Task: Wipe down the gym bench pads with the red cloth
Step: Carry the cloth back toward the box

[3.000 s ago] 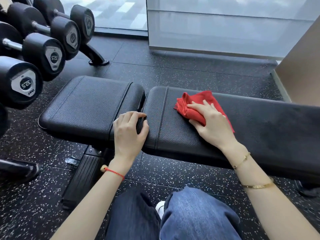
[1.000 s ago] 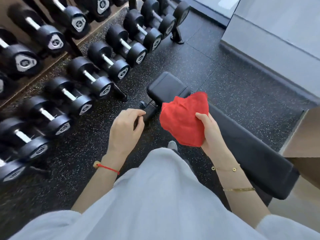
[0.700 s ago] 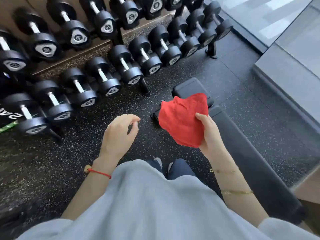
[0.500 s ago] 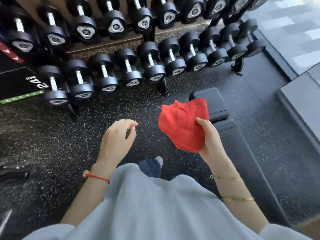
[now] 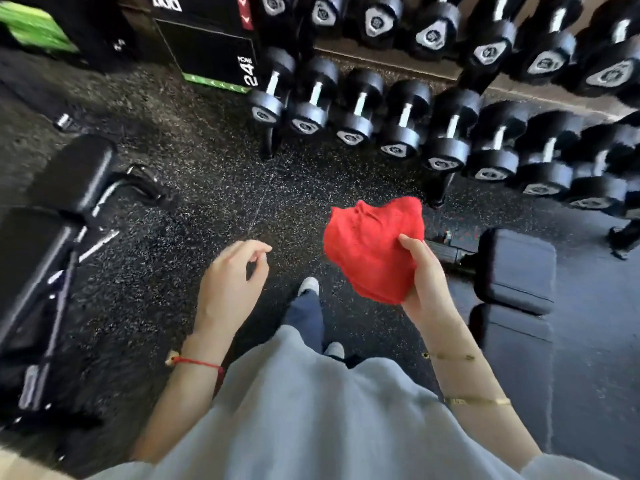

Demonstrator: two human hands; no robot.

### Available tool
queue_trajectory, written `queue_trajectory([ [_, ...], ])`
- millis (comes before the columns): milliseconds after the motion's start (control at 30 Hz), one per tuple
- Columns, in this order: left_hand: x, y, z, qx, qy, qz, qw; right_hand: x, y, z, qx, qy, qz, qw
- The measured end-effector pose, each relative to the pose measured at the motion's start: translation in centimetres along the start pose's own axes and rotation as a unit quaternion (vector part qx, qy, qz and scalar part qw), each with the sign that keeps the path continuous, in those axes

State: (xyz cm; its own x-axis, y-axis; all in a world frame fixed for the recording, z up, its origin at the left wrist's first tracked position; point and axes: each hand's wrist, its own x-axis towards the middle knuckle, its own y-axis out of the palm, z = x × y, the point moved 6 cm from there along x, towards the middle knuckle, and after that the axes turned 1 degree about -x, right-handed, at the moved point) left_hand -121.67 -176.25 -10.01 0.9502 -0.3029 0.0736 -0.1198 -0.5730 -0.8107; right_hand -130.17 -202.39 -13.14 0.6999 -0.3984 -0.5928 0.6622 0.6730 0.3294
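Two benches [image 5: 516,271] flank the person, right hand [image 5: 424,282] gripping red cloth [image 5: 372,249], left fingers [image 5: 251,251] loosely curled, empty

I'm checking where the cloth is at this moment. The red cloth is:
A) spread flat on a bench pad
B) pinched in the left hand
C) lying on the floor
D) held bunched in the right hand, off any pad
D: the red cloth is bunched in the right hand, held above the floor, while the left hand is empty with fingers loosely curled.
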Motion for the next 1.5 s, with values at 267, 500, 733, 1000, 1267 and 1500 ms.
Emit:
queue_trajectory([
  [267,0.5,-4.3,8.5,0.003,-0.122,-0.060,0.991,4.6,11.2,-2.2,-0.080,0.033,0.078,0.993],
  [500,6.4,-10.5,18.1,0.003,-0.194,-0.111,0.975,10.6,25.5,-3.7,-0.122,0.043,0.135,0.982],
  [733,13.1,-17.5,26.0,0.039,-0.189,-0.137,0.972,15.1,38.7,-5.6,-0.130,0.057,0.165,0.976],
  [1000,21.0,-21.5,32.8,0.036,-0.219,-0.155,0.963,20.6,48.9,-6.1,-0.158,0.082,0.166,0.970],
  [1267,33.5,-24.1,38.2,0.030,-0.238,-0.186,0.953,31.0,60.5,-3.3,-0.165,0.084,0.192,0.964],
  [1500,48.2,-28.1,42.2,0.022,-0.249,-0.228,0.941,41.6,73.7,1.4,-0.185,0.088,0.231,0.951],
])
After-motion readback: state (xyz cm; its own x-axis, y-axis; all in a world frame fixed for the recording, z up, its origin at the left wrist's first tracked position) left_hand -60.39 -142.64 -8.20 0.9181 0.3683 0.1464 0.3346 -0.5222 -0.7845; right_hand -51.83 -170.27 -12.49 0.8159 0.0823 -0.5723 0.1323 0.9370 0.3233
